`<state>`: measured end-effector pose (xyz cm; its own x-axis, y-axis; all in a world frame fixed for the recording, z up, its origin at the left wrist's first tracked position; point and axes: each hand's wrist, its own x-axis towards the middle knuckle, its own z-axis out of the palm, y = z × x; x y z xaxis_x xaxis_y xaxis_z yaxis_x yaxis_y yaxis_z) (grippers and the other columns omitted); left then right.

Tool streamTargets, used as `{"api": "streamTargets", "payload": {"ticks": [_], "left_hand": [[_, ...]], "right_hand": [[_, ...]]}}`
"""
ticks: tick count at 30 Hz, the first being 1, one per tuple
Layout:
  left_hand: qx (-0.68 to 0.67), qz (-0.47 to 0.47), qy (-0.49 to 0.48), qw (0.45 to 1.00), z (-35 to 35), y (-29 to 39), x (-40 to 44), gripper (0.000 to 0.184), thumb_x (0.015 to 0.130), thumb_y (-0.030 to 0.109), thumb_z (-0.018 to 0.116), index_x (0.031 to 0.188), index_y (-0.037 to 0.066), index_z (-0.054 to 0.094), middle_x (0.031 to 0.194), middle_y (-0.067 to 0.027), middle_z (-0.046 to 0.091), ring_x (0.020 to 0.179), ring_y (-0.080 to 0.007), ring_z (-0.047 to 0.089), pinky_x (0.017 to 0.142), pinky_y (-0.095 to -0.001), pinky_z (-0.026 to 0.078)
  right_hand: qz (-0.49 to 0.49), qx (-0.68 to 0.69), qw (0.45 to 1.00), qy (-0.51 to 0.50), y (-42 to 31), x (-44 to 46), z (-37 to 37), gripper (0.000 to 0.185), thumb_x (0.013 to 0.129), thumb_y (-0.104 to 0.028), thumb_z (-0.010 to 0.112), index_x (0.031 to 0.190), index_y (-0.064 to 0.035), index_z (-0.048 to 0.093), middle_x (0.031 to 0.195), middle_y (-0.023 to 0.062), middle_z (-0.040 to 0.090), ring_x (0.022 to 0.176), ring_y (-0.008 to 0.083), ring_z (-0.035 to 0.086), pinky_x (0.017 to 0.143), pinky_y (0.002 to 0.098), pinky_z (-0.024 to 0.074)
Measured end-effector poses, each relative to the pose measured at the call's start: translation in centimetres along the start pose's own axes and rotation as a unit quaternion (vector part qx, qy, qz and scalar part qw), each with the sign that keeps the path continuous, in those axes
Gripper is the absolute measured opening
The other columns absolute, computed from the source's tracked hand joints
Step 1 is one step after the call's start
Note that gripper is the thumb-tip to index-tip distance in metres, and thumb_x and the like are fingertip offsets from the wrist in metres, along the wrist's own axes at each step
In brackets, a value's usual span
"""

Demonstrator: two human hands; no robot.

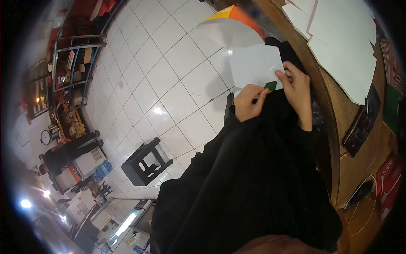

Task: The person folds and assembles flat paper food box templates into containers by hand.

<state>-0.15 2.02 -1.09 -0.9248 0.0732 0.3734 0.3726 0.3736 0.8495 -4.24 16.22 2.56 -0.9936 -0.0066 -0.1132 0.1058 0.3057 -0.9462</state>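
A white sheet [256, 63] of paper or thin card lies over my lap. Beyond it curls a glossy piece with a yellow and orange printed edge [243, 17]; whether it is part of the same sheet I cannot tell. My right hand [297, 91] grips the sheet's right edge, thumb on top and fingers beneath. At the sheet's near edge, my left hand [249, 103] is closed in a pinch on a small flat green piece [270, 86]. The kind of this green piece is too small to make out.
To my right, a wooden table [338, 127] holds stacked white sheets [342, 46], a phone [362, 120], a red box [389, 180] and a white cable [374, 199]. A black stool [147, 163] stands on the tiled floor [169, 84]. Another person [67, 154] is far left, near shelves.
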Motion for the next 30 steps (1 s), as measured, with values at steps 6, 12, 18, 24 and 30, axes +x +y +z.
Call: {"api": "streamTargets", "payload": {"ticks": [6,12,18,24,30], "left_hand": [[-0.275,-0.395,0.048,0.875,2.4,0.9,-0.9,0.009,0.075,0.003,0.061,0.08,-0.001,0.054,0.063,-0.0048,0.055,0.056,-0.0052,0.05,0.045,-0.0184,0.038],[-0.309,-0.397,0.016,0.864,1.9,0.7,-1.3,0.013,0.077,0.008,0.061,0.084,-0.001,0.054,0.076,-0.007,0.058,0.062,-0.0104,0.054,0.052,-0.0197,0.044],[-0.353,-0.412,-0.028,0.839,1.6,0.7,-1.5,0.01,0.077,0.005,0.061,0.083,-0.002,0.057,0.078,-0.0059,0.058,0.067,-0.011,0.055,0.058,-0.0205,0.047],[-0.368,-0.407,-0.027,0.836,1.3,0.5,-1.3,0.009,0.072,-0.004,0.061,0.079,-0.003,0.056,0.079,-0.0082,0.057,0.066,-0.0129,0.057,0.059,-0.0224,0.049],[-0.412,-0.365,-0.035,0.834,1.6,-0.5,-1.5,0.022,0.066,-0.01,0.063,0.084,-0.002,0.054,0.076,-0.008,0.058,0.067,-0.012,0.059,0.057,-0.0213,0.05]], "right_hand": [[-0.02,-0.161,0.986,0.043,-1.9,-2.4,-1.0,0.009,0.072,-0.005,0.059,0.078,0.0017,0.059,0.067,0.0137,0.057,0.056,0.0262,0.056,0.052,0.0276,0.0424],[-0.029,-0.108,0.993,0.023,-2.0,-4.1,-2.0,0.012,0.069,0.002,0.06,0.081,0.0006,0.061,0.07,0.0116,0.059,0.055,0.0195,0.056,0.05,0.0262,0.0415],[0.008,-0.121,0.992,0.031,-1.3,-4.6,-1.9,0.008,0.069,0.001,0.062,0.077,0.0017,0.058,0.067,0.011,0.06,0.056,0.0154,0.058,0.051,0.0239,0.0433],[-0.027,-0.073,0.996,0.033,-0.6,-4.5,-1.0,0.009,0.069,0.0,0.064,0.071,0.0026,0.055,0.065,0.0109,0.06,0.06,0.0171,0.062,0.051,0.0238,0.0448],[-0.086,-0.078,0.993,-0.006,0.4,-4.8,-0.9,0.011,0.066,0.003,0.065,0.075,0.0021,0.058,0.07,0.0118,0.06,0.062,0.02,0.061,0.053,0.0246,0.0457]]}}
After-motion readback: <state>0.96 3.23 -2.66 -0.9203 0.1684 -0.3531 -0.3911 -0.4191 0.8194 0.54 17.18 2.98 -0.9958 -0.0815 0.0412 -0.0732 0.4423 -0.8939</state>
